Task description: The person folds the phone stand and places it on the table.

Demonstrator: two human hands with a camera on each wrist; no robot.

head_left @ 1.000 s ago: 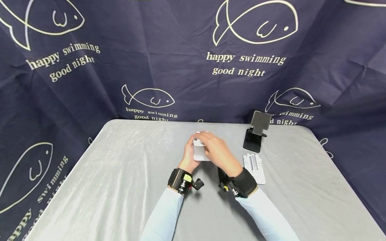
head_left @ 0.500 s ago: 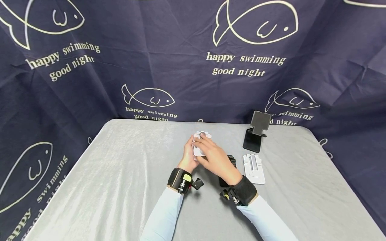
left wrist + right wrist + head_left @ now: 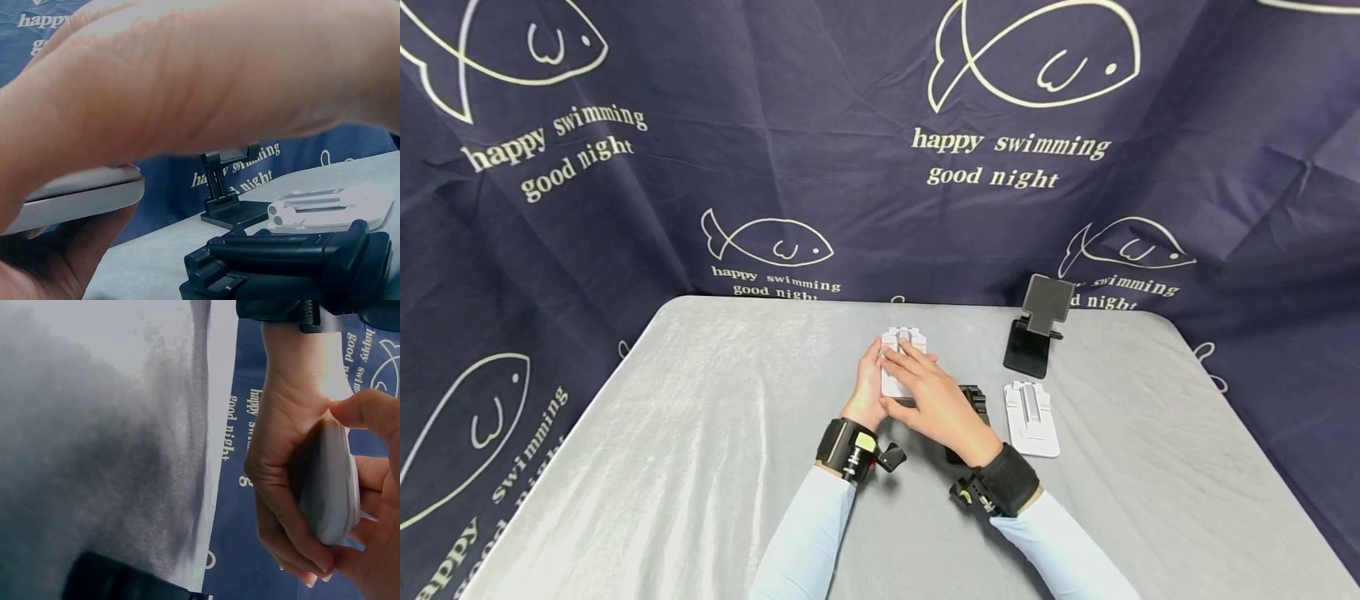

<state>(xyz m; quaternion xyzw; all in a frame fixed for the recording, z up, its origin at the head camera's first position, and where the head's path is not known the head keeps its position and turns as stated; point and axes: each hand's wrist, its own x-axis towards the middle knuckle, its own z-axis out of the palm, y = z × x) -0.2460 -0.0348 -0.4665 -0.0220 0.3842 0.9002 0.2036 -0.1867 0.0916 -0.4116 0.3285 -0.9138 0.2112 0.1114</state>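
Observation:
A white folding phone stand [image 3: 892, 385] lies folded in my left hand [image 3: 865, 390], above the table's middle. The left fingers curl round its underside, and its thin edge [image 3: 87, 205] shows in the left wrist view. Over its upper face my right hand [image 3: 934, 402] rests with fingers stretched out. The right thumb is at the near edge of the stand [image 3: 331, 487] in the right wrist view. Just right of the hands lies a folded black phone stand [image 3: 294, 262], partly covered by the right hand in the head view.
A second white phone stand [image 3: 1033, 427] lies folded on the grey tablecloth [image 3: 737, 467] to the right. Behind it, a black phone stand [image 3: 1047, 307] stands unfolded. A dark blue curtain [image 3: 850, 167] hangs behind the table.
One second ago a smooth white panel faced up under the right hand. Now the ridged face of the stand shows, and the right hand has moved slightly down with its fingers flat on it.

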